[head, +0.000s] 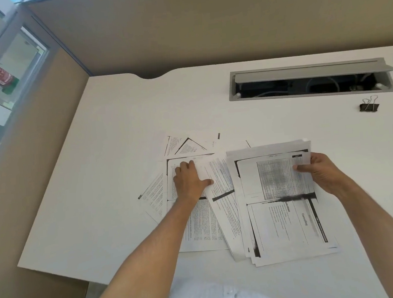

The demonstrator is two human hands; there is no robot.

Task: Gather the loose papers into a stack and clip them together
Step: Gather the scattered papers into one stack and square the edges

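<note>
Several printed sheets lie fanned out on the white desk (110,156). My left hand (190,181) rests flat on the loose papers (204,221) at centre-left, fingers spread, pressing a sheet. My right hand (321,173) grips the right edge of a gathered stack of papers (281,203), thumb on top. More loose sheets (185,145) poke out behind the left hand. A black binder clip (369,106) with silver handles lies far right on the desk, apart from both hands.
A grey cable tray (310,79) with its lid raised is set into the desk at the back right. Tan partition walls (180,26) enclose the desk at the back and left. The desk's left edge drops off near a glass window (5,70).
</note>
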